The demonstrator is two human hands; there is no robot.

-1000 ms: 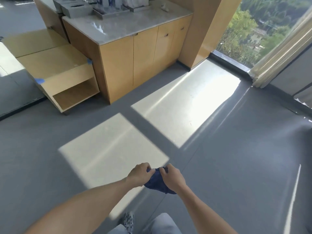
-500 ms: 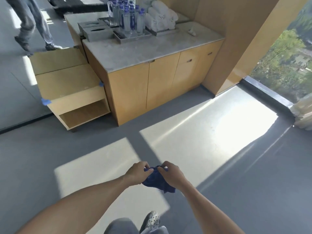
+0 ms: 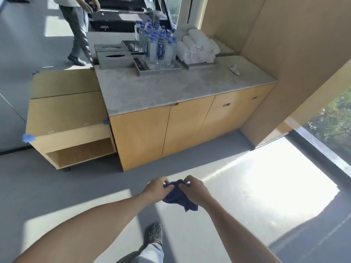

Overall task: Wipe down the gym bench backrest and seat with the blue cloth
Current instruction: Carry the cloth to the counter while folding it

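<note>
1. At the far left of the frame a low wooden side unit (image 3: 66, 118) with an open shelf stands against the taller cabinet, with a scrap of blue tape (image 3: 28, 138) on its left corner.
2. In the upper left another person (image 3: 78, 31) in grey trousers walks across the grey floor (image 3: 47, 179) (only the legs and one hand show).
3. Left of centre, my left hand (image 3: 156, 188) is pinched onto the blue cloth (image 3: 178, 196), fingers curled over its top edge.
4. The cloth hangs bunched between both hands at lower centre, above the floor, one corner drooping down to the right.
5. Directly below it, at the bottom edge, my shoe (image 3: 153, 234) and a light trouser leg show on a sunlit patch of floor.
6. At upper centre the wooden cabinet (image 3: 171, 133) carries a pale stone counter (image 3: 171, 86); on it, from left, sit two metal tissue boxes (image 3: 114, 58), a metal tray of water bottles (image 3: 159, 48) with blue caps, then a tray of rolled white towels (image 3: 197, 47).
7. Right of centre, my right hand (image 3: 195, 189) grips the cloth too, thumb and fingertips closed on the same top edge, touching my left.
8. A small white object (image 3: 234, 69) lies near the counter's right end (too small to identify).
9. On the right a wooden wall panel (image 3: 284, 63) rises, and at the far right a window (image 3: 334, 120) shows greenery.
</note>
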